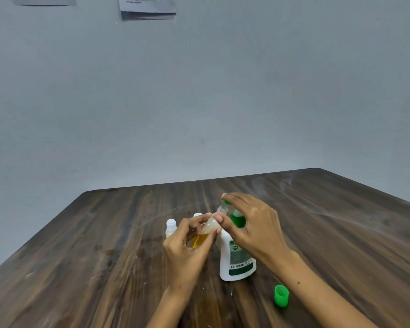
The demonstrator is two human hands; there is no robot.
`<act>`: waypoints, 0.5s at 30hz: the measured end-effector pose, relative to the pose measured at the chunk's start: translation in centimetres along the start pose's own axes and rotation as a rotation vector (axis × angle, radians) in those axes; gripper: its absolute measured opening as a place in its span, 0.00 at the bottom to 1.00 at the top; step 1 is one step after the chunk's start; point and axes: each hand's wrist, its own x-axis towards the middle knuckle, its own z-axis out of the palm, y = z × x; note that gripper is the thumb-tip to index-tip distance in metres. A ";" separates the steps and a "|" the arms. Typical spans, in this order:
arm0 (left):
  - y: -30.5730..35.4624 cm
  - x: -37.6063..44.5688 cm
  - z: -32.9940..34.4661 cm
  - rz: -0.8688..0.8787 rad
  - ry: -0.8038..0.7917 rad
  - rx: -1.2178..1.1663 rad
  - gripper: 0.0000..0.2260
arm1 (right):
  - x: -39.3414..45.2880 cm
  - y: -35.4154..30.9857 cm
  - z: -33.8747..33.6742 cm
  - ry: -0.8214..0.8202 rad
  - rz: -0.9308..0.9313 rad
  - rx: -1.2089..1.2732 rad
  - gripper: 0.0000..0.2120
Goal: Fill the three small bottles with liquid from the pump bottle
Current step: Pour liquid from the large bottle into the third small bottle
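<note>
Far and left table (104,233): lay open.
Centre: blocked by pump bottle (237,259), small bottles (171,227).
Near right: green cap (281,295) stood.

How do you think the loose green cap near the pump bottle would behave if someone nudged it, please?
The green cap looks small and hollow, so it is probably very light and would skid easily on the smooth wooden table. It seems to stand on end; tipped over, its round wall would likely let it roll.
</note>
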 end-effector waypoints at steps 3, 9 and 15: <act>0.1 0.1 0.0 0.008 0.024 0.004 0.11 | -0.2 -0.1 0.6 0.006 0.007 -0.007 0.34; 0.3 -0.1 0.0 0.003 0.026 0.002 0.11 | -0.4 0.2 0.4 0.004 0.002 -0.017 0.32; -0.1 0.0 0.1 0.011 0.018 0.021 0.10 | -0.5 0.1 0.8 -0.010 0.011 -0.038 0.33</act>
